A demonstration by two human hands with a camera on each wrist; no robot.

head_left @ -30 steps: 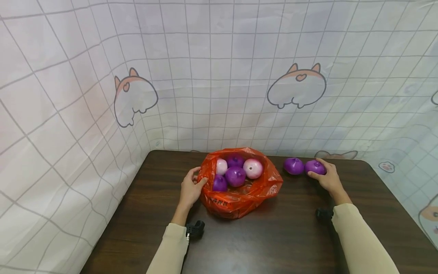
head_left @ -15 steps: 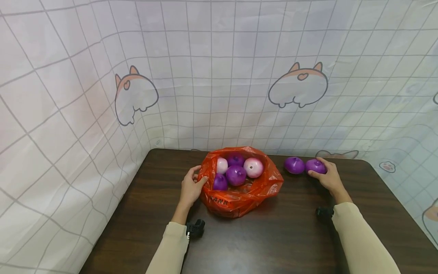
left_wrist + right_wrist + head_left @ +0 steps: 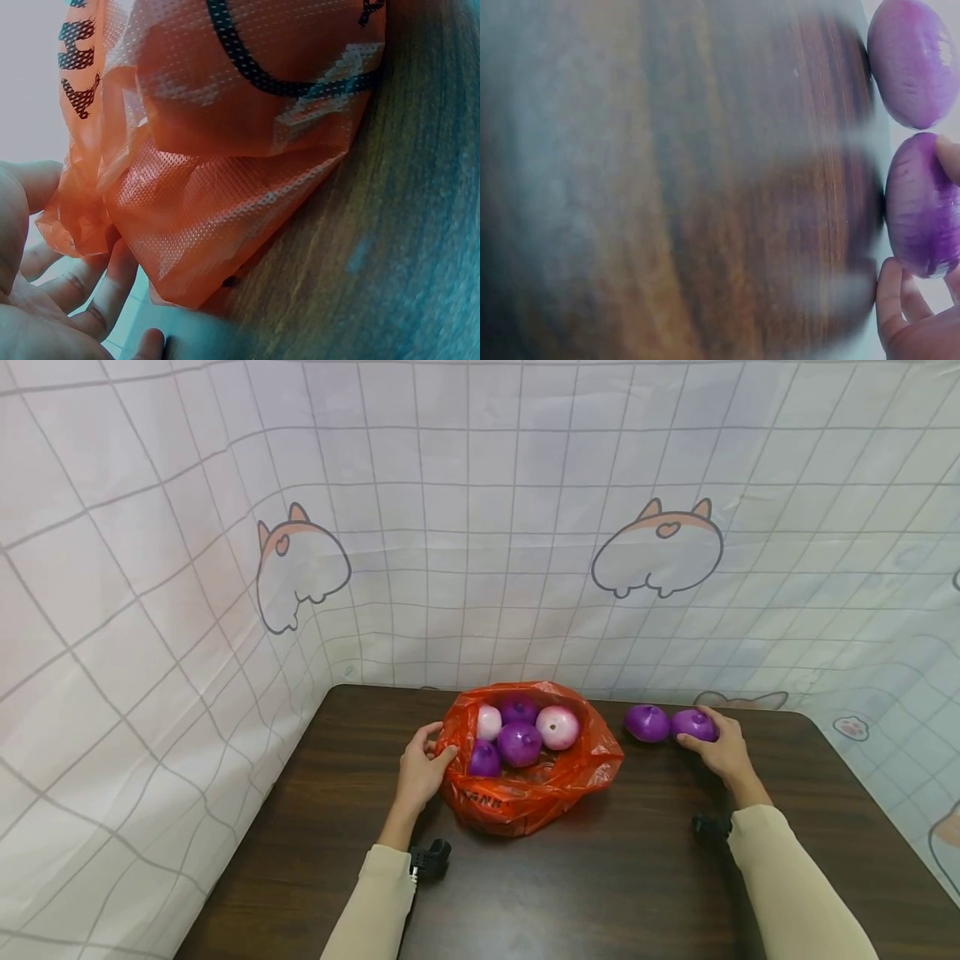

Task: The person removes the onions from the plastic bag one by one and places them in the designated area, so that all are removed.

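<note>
At the left side of the crumpled red plastic bag (image 3: 517,817), the left hand (image 3: 418,770) pinches a gathered fold of the film, thumb on the near side and fingers (image 3: 111,290) bent behind it. That hold looks right for steadying: thin film probably creases and slides easily, so a light, outward pull should hold the mouth wide without tipping the bag.

Inside the bag, toward its left, lie a small pale round onion (image 3: 490,722) and a dark purple pointed onion (image 3: 484,762); in its middle are a glossy purple round onion (image 3: 519,744) and, behind that, another purple onion (image 3: 518,707); farther right is a pink-white round onion (image 3: 558,728). The right part near the front wall shows bare film, probably the easiest room to work in.

Right of the bag, on the dark wood-grain bench (image 3: 585,893), sits a loose purple onion with a pointed tip (image 3: 647,724). Farthest right of the bag is a matching smooth purple onion (image 3: 692,724), gripped by the right hand (image 3: 729,753), thumb on the bag-facing side, fingers (image 3: 889,296) round the opposite side. Its skin looks slick, so a firm grip around its widest part, lifted straight up, should avoid rolling its neighbour.
</note>
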